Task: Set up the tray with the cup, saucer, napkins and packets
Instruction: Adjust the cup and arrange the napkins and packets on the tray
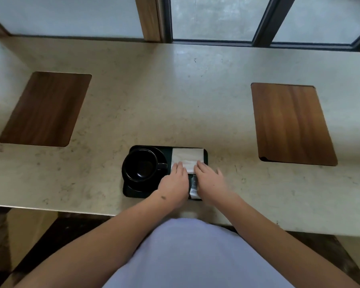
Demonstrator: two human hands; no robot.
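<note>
The black tray [126, 192] lies at the desk's [175, 90] near edge. Both hands, left hand [173, 181] and right hand [211, 179], rest flat and open on the napkins [187, 155]; the packets [194, 187] lie between them. The napkins should be squared gently, clear of the cup [140, 165] on its saucer [154, 151].

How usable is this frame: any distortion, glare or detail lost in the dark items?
Head view: wide-angle bending curves the counter edges; soft light from the windows, no harsh glare; black cup, saucer and tray merge in tone; packets between left hand and right hand are blurred, print unreadable.
</note>
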